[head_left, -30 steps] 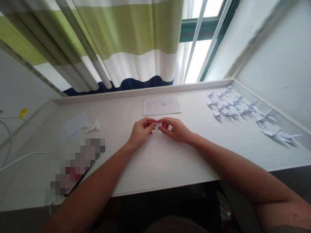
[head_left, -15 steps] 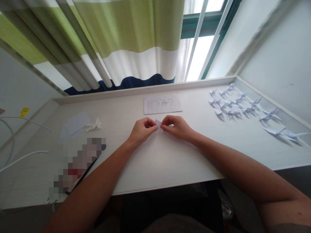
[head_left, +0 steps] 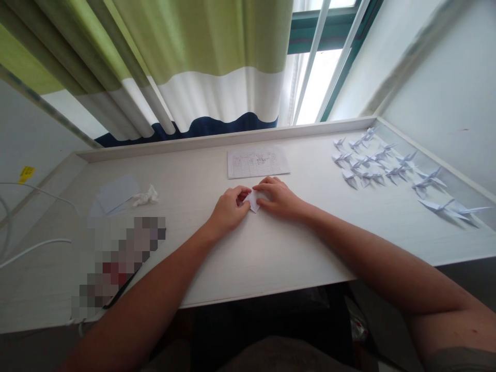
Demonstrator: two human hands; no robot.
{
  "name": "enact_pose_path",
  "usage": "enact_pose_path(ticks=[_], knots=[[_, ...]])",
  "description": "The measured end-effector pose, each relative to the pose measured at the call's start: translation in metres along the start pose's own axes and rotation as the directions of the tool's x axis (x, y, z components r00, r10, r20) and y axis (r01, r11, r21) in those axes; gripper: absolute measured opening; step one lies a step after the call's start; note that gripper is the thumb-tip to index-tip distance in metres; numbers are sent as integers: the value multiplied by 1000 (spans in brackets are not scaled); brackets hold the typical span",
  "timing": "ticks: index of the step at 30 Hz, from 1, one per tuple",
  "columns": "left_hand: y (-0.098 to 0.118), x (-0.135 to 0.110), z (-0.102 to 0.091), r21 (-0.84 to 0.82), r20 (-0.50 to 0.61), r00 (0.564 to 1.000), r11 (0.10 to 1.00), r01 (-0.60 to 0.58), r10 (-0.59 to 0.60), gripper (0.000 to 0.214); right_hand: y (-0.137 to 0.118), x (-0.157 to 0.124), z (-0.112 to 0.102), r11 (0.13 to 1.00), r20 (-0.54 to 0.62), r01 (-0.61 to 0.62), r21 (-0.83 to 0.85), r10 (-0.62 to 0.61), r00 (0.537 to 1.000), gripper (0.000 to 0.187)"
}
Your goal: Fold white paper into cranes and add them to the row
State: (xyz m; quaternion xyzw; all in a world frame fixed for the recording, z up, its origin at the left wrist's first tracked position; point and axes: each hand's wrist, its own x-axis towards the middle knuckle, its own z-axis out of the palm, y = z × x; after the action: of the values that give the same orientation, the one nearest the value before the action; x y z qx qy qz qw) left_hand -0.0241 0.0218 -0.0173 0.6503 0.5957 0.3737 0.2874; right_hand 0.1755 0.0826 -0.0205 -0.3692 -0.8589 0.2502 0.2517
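Note:
A small folded piece of white paper [head_left: 253, 200] lies on the white desk [head_left: 248, 253] near its middle. My left hand [head_left: 229, 207] pinches its left edge with curled fingers. My right hand [head_left: 279, 198] presses down on its right part, fingers bent over it. Much of the paper is hidden under the fingers.
Several folded white paper cranes [head_left: 372, 164] stand in rows at the desk's right, along the wall. A printed sheet [head_left: 257, 161] lies just beyond my hands. White paper sheets [head_left: 115, 191] and a crumpled scrap [head_left: 145, 196] are at the left, with white cables [head_left: 23, 248] and a pixelated patch.
Both hands have lowered the folded paper from just above the desk onto its surface, and the right hand now presses on it. The camera has tilted slightly.

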Motion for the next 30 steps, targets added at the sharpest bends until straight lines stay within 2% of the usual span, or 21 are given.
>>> enact_pose_path(ticks=[3,6,9,16,21,24,30], knots=[[1,-1,3,178,-34,996,981,-77,84,26,1,2,4,998,-9,-45,-37,45,999,25],[1,-1,3,272,-30,993,957,-104,116,16,0,3,6,995,-10,-82,-48,81,997,24],[1,-1,4,279,-21,994,955,-101,111,10,-3,4,6,994,-6,-102,-45,102,995,24],[-1,1,6,283,-40,995,956,-73,88,15,-6,3,5,991,16,-133,-26,133,991,30],[2,0,4,293,-41,996,954,-59,75,26,-10,4,2,988,-4,-136,69,136,991,21],[4,-2,3,304,-25,994,948,-94,106,19,-12,5,0,989,-6,-134,61,134,991,15],[3,-5,2,358,19,979,912,-198,205,11,-9,3,-4,1000,2,3,21,-4,1000,13]])
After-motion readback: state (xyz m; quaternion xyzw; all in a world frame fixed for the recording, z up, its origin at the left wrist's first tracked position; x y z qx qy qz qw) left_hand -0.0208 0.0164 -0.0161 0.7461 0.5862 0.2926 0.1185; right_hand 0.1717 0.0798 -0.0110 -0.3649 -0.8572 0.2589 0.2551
